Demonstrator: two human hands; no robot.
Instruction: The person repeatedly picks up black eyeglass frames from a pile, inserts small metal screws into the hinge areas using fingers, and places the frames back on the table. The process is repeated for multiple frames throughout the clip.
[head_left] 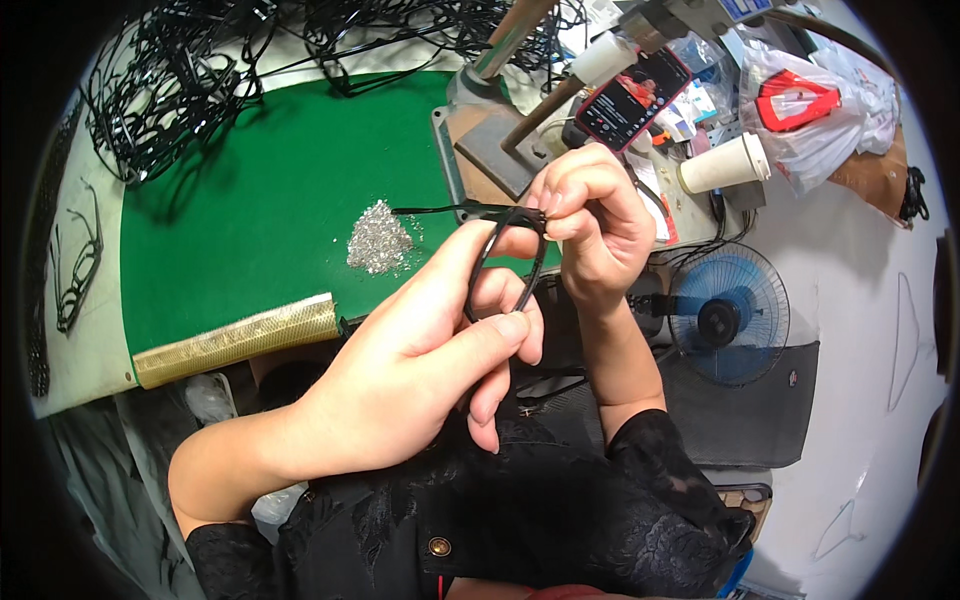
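A black eyeglass frame (440, 209) is held up in front of me, over the near edge of the table. My left hand (395, 355) is closed round one rim, its thumb and fingers gripping the lower part. My right hand (605, 225) pinches the corner of the frame where a temple arm meets the rim. Whether a tiny part sits between those fingertips is too small to tell. One thin arm of the frame points left, toward a heap of small silvery metal pieces, probably screws (379, 240), on the green mat (250, 220).
A tangled pile of black eyeglass frames (180, 90) lies at the back left, with another pair of glasses (78, 265) at the far left. A bench press stand (490, 130), phone (635, 95) and white cup (722, 165) are at back right. A fan (728, 312) stands right.
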